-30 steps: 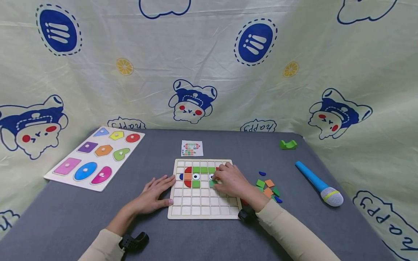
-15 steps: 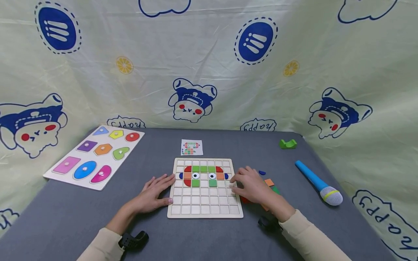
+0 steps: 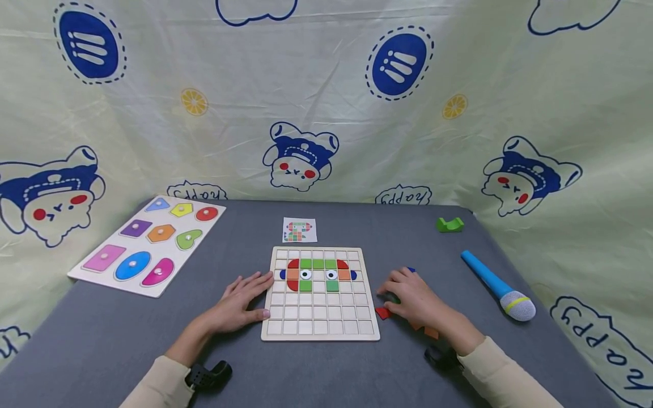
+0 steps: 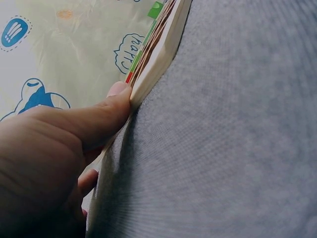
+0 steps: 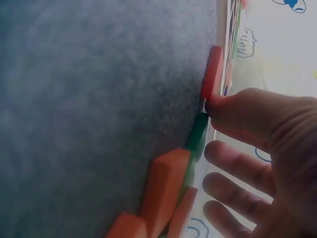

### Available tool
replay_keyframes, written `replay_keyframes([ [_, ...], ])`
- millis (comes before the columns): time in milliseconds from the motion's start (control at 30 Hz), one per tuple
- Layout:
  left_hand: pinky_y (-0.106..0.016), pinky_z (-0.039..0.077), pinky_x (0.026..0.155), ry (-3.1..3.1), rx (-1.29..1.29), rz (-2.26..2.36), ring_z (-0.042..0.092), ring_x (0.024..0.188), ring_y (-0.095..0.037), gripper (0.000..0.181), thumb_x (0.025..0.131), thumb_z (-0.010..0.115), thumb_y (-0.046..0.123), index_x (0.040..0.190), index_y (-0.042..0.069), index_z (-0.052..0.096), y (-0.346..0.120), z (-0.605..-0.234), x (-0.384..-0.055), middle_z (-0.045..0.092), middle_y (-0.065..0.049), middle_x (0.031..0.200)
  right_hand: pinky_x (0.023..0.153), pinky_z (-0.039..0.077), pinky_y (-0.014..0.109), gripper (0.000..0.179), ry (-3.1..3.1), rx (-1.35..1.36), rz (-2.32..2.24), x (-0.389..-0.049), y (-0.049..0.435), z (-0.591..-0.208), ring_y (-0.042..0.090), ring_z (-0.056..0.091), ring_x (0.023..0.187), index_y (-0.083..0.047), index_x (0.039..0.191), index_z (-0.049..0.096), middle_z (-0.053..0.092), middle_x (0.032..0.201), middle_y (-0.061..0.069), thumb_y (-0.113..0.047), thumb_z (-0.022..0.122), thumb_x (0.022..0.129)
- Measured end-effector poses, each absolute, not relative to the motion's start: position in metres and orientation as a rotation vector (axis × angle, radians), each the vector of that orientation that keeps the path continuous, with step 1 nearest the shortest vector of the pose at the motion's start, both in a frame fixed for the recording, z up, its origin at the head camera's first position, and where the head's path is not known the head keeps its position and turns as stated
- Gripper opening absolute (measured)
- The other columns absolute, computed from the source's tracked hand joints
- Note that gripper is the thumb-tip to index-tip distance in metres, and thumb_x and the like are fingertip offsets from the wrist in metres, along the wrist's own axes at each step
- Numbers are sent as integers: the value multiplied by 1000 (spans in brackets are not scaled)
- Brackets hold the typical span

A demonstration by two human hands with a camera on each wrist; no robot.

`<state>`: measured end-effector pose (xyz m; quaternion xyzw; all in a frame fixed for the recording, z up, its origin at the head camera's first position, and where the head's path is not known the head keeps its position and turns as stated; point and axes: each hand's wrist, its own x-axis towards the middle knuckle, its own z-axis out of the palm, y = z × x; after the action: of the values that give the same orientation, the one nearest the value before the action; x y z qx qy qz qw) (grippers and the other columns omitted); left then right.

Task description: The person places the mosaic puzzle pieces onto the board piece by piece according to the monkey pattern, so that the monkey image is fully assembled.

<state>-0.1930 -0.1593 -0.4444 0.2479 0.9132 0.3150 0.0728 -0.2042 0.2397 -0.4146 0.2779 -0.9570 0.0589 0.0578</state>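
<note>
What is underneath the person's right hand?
In the head view, a dark green piece shows partly under the right hand, and orange pieces peek out near the wrist. The hand covers whatever else lies there, so I can't count the pieces.

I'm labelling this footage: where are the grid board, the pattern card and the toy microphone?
Grid board [image 3: 318, 300]: head view, on a bare square near its middle.
Pattern card [image 3: 299, 230]: head view, on the middle of its printed face.
Toy microphone [image 3: 494, 283]: head view, on its blue handle.
</note>
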Motion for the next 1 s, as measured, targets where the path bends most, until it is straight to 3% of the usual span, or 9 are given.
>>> replay_keyframes([
  [500,-62,1,112,2732,740,953,15,145,-38,74,88,63,39,148,9,31,-161,-444,-193,29,-10,156,68,32,23,24,-2863,1017,236,-185,251,-415,7,36,81,-21,100,71,56,91,-8,-22,76,76],
  [1000,-62,4,112,2752,775,964,18,144,-39,71,89,62,37,147,8,33,-161,-445,-192,31,-11,155,76,34,28,21,-2880,1058,277,-173,246,-413,4,34,89,-29,95,70,53,98,-14,-36,77,76],
])
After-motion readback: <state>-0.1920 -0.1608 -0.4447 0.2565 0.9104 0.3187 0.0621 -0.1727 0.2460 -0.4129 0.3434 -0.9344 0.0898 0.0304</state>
